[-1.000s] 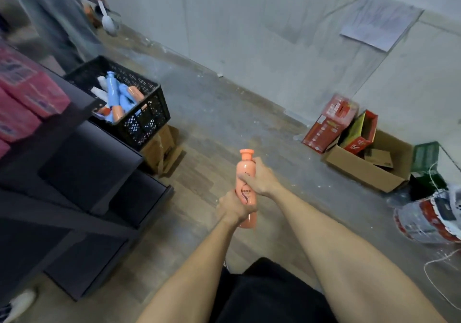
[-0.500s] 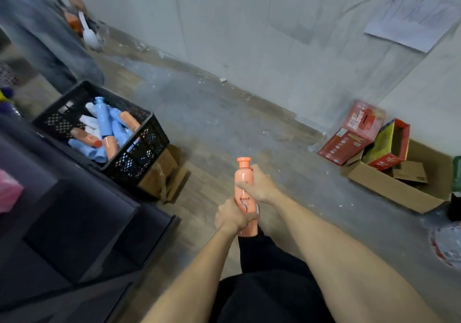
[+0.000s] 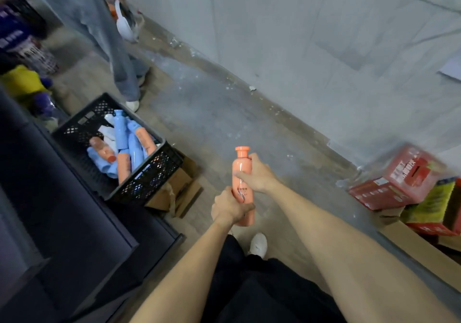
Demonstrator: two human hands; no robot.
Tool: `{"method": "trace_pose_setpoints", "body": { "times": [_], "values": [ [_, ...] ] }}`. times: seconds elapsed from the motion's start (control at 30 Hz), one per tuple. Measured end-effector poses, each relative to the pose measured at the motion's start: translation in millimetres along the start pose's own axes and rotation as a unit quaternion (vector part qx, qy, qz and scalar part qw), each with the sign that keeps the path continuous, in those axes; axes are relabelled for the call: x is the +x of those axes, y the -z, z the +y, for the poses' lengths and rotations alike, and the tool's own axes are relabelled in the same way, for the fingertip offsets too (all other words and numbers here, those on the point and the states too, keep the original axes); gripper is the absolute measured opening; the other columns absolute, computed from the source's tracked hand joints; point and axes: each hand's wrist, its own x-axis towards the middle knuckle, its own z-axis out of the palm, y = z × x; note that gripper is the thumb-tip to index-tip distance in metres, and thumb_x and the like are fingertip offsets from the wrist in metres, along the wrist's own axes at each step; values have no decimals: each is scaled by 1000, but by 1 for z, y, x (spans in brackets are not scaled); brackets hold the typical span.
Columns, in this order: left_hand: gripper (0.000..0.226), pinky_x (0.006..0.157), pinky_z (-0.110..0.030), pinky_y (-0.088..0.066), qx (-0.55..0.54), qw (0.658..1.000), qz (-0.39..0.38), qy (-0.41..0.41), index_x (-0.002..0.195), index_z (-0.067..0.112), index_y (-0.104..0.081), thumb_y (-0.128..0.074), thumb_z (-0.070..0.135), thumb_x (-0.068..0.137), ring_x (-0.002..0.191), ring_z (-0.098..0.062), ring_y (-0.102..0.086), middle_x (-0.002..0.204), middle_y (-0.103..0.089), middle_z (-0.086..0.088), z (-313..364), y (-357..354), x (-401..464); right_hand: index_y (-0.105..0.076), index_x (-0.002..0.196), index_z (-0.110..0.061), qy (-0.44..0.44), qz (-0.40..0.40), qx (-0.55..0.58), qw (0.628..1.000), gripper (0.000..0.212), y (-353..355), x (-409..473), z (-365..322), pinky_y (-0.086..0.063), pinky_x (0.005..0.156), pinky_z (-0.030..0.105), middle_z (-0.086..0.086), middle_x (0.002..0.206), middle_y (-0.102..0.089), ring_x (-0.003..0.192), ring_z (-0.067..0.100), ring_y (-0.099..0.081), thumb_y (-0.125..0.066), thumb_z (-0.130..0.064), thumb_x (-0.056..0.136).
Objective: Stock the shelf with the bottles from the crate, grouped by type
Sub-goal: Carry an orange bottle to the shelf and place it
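While the shelf (image 3: 74,235) fills the left of the view with dark, bare-looking boards, the crate (image 3: 149,173) sits just past its far corner, propped on flattened cardboard (image 3: 174,193), probably so the bottles are within easy reach of the shelving. Blue bottles (image 3: 119,130) and orange ones lie jumbled together inside it, with something white among them, so the sorting by type is judged largely undone.

Right of the crate, well apart from it, one orange bottle (image 3: 242,170) is held upright over the floor, cap up. The left hand (image 3: 230,208) is wrapped round its lower part, near the base. The right hand (image 3: 257,175) grasps the upper body just under the neck, fingers curled across the front. Two hands on one small bottle suggests it is being steadied or turned to check its label before shelving.

Farther right, red boxes (image 3: 399,180) rest by the wall.
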Motion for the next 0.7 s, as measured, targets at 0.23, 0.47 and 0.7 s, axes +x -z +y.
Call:
{"method": "trace_pose_setpoints", "body": {
  "times": [0.23, 0.47, 0.7],
  "values": [
    [58, 79, -31, -47, -31, 999, 11, 4, 108, 22, -59, -78, 55, 64, 107, -23, -60, 108, -65, -2, 43, 30, 75, -41, 135, -20, 20, -28, -46, 998, 64, 34, 89, -42, -47, 91, 36, 9, 123, -62, 117, 31, -56, -69, -46, 84],
    [62, 84, -34, -52, -93, 995, 8, 34, 108, 23, -59, -79, 55, 59, 105, -25, -63, 112, -66, -3, 87, 105, 187, -41, 134, -19, 57, -50, -104, 992, 64, 59, 204, -135, -47, 91, 37, 8, 122, -63, 113, 30, -58, -69, -45, 83],
    [64, 86, -32, -50, -124, 989, 35, 68, 112, 23, -56, -78, 56, 62, 109, -25, -62, 116, -65, -3, 99, 197, 273, -42, 129, -17, 101, -86, -141, 981, 57, 58, 297, -241, -48, 93, 39, 7, 118, -65, 111, 30, -59, -68, -43, 85]
  ]
}}
